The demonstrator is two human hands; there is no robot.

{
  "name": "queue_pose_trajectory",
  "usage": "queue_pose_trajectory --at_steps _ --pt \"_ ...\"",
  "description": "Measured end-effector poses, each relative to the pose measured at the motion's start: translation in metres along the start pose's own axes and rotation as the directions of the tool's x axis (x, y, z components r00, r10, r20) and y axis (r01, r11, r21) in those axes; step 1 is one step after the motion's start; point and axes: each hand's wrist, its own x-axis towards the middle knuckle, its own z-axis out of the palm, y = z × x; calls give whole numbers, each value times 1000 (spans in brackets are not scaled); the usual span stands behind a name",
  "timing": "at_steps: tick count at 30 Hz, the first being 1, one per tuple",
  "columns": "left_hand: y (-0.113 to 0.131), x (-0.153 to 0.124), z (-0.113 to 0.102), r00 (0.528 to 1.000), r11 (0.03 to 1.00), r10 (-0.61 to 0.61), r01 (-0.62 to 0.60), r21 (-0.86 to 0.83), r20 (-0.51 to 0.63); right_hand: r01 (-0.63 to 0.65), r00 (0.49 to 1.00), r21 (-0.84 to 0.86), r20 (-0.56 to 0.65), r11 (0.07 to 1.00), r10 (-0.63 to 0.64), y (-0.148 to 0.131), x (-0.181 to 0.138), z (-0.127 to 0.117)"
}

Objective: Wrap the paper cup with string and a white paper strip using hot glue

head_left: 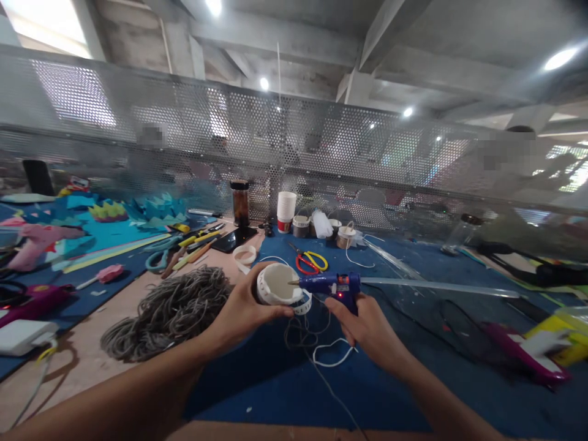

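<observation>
My left hand (250,306) is wrapped around a small white paper cup (281,283), tilted so its inside faces me. A printed white ribbon (302,304) curls off the cup's right side. My right hand (362,321) grips a blue glue gun (333,283) by its handle, a small red light glowing on it. The gun's nozzle reaches the cup at its rim; whether it touches cannot be made out. A long clear glue stick (441,286) sticks out of the gun's back. Below the hands, a white cord (333,361) loops on the blue mat.
A grey yarn heap (169,312) lies left of the cup. Behind are red-and-yellow-handled scissors (312,262), stacked paper cups (285,211), a dark jar (240,205) and a phone (235,239). A magenta glue gun (528,355) lies right. A perforated metal screen (193,128) closes the back.
</observation>
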Motion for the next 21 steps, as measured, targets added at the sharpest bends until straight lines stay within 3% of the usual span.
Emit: queue_pose_trajectory --at_steps 5,12,21 --pt "-2 1 0 999 1000 13 -14 -20 -37 16 999 155 37 988 -22 -3 0 0" --pt "0 0 -3 999 999 -44 44 -8 13 63 997 512 -79 857 -26 -6 5 -4" --pt "0 -1 -5 995 989 -90 95 -117 52 67 995 450 -91 890 -29 -9 3 -3"
